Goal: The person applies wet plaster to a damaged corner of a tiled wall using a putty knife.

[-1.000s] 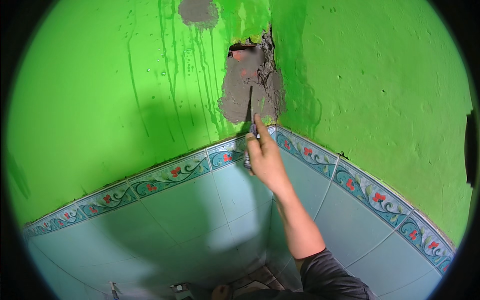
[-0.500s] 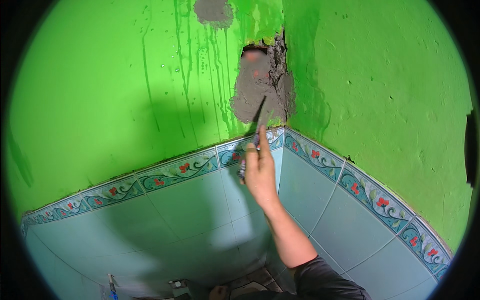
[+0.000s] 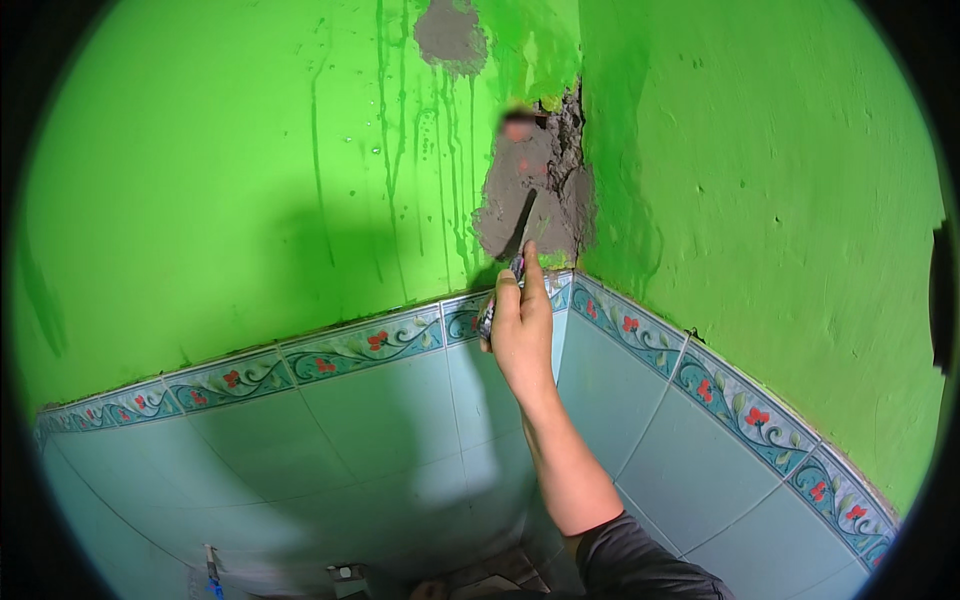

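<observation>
My right hand (image 3: 525,325) is closed round the dark patterned handle of a trowel (image 3: 529,222), its index finger stretched along the tool. The narrow blade points up and lies against, or very close to, the grey mortar patch (image 3: 508,205) on the green wall beside the corner. Some reddish brick shows through the mortar's upper part. A rough, crumbled strip (image 3: 571,135) runs up the corner to the right of the patch, and a blurred dark gap sits at its top. My left hand cannot be made out.
Higher on the left wall is a second mortar patch (image 3: 450,38), with wet drips below. A flowered border (image 3: 365,343) tops the pale green tiles (image 3: 390,415). A tap with a blue handle (image 3: 212,582) is at lower left. A dark object (image 3: 940,300) edges the right side.
The view has shifted, so the wall and patch appear slightly lower and further right. The trowel stays in my right hand over the mortar, its blade at a slightly different tilt.
</observation>
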A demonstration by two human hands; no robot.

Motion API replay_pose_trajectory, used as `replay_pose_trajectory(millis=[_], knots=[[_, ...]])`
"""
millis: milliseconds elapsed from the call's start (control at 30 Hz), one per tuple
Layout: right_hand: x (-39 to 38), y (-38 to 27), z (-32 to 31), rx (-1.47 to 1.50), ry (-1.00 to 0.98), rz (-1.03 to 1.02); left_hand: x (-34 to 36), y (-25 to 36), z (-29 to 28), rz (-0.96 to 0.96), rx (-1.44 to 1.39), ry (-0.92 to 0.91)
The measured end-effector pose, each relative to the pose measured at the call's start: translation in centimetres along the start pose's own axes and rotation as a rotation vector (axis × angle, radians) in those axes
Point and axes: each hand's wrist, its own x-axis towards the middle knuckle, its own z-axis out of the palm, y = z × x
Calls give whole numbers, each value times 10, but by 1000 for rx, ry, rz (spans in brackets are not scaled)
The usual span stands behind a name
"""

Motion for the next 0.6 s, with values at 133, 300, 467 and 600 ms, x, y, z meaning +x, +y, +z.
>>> replay_pose_trajectory(millis=[133,300,467,600], knots=[[13,7,21,-25,-86,-115,1,-8,2,16,-16,8],[5,-31,17,235,-177,-5,-5,-8,-2,54,-83,44],[26,-9,-12,113,-21,-65,-14,15,-7,-50,-35,15],[36,-13,1,156,-110,-26,-2,-3,-2,-29,-24,12]])
